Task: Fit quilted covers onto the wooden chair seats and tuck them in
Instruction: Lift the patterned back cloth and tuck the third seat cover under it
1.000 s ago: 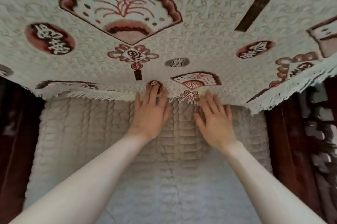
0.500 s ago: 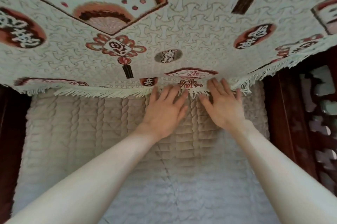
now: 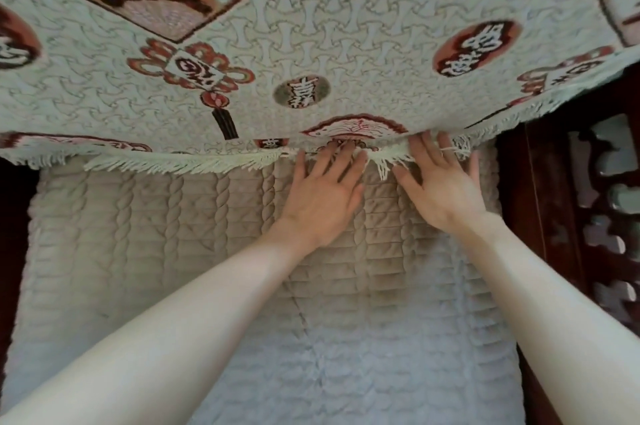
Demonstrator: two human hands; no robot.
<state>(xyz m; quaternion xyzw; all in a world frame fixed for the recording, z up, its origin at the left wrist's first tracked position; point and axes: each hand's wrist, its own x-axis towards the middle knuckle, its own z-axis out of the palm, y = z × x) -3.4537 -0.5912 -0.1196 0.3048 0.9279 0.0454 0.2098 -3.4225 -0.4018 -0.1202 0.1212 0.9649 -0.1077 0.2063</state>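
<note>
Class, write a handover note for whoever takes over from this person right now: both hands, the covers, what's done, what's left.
Left hand: flat, fingers straight on the beige quilted cover, fingertips at the fringe of the patterned cover.
Right hand: likewise, fingertips under the fringe.
Done: the beige quilted cover lies spread across the seat, up to the wooden frame.
Left: likely tucking its back edge in; sides cannot be judged.

A fringed cover (image 3: 311, 44) fills the upper frame, its fringe overlapping the quilted cover (image 3: 173, 251) below. Both hands lie at that edge, centre-right. Carved wood (image 3: 588, 217) flanks the right.
</note>
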